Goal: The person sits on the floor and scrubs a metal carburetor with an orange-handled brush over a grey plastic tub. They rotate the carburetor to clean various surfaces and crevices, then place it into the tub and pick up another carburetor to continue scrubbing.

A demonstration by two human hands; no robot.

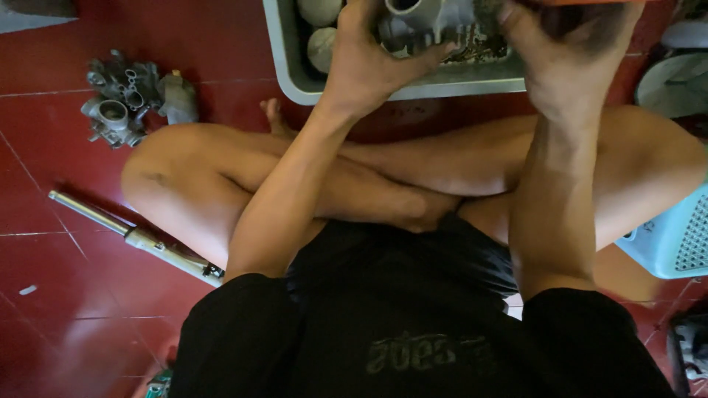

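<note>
Head view, we sit cross-legged on the red floor (44,295), our left hand (365,63) and right hand (568,55) both gripping a grey metal part (428,26) over the grey tray (284,63), another metal part (122,96) lying well apart.

floor (44,133): glossy red tiles with thin pale joints
rectangular plastic tray (284,66): pale grey
cast metal part held over the tray (420,29): dull silver-grey, dark grime
metal carburettor body on the floor (122,99): matt silver-grey
long metal tube (133,234): shiny chrome, pale end
plastic basket (675,239): light blue, perforated grid
shirt (413,339): black, faded grey print
</note>
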